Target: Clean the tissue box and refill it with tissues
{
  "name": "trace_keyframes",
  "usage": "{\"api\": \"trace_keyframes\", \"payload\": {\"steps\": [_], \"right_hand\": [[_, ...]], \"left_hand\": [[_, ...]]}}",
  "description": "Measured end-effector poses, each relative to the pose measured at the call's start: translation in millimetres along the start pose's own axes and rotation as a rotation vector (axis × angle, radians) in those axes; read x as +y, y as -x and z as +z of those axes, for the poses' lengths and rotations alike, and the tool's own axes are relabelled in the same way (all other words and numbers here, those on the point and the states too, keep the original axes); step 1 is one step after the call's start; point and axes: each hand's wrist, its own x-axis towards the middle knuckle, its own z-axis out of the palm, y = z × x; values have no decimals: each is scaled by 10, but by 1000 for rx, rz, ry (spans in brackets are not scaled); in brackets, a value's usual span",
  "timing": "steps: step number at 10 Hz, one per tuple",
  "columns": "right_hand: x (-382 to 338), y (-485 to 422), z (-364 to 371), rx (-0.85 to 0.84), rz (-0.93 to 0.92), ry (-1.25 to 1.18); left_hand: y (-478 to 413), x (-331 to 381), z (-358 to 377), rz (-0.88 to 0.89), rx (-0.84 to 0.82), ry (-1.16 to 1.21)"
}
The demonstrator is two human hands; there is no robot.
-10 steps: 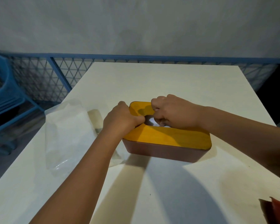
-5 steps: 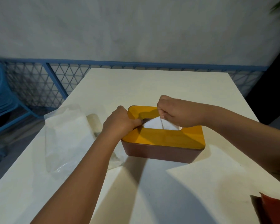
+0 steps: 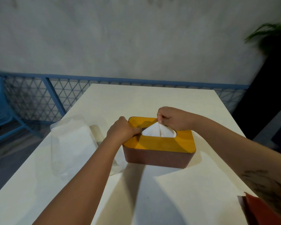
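A tissue box [image 3: 159, 155] with brown walls and a yellow wooden lid stands in the middle of the white table [image 3: 152, 98]. A white tissue [image 3: 157, 131] rises as a peak out of the lid's slot. My right hand [image 3: 172, 118] pinches the tissue's tip above the lid. My left hand [image 3: 122, 129] grips the lid's left end, its fingers curled at the slot's left edge.
An empty clear plastic wrapper [image 3: 71, 143] lies on the table left of the box. A red-orange object [image 3: 263, 210] juts in at the bottom right corner. Behind the table runs a blue mesh fence [image 3: 39, 98]; a plant [image 3: 272, 36] stands far right.
My right hand has drawn a tissue up through the slot, from inside the opening to a tall peak above the lid. My left hand stays on the lid's left end.
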Motion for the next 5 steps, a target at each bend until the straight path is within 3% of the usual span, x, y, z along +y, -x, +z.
{"api": "trace_keyframes", "payload": {"steps": [1,3,5], "right_hand": [[-1,17,10,56,27,-66],[92,127,67,404,179,-219],[161,271,46,503,423,-23]], "left_hand": [[32,20,-42,19,-18,-40],[81,13,-130,13,21,-145],[191,145,-241,96,183,-281]]}}
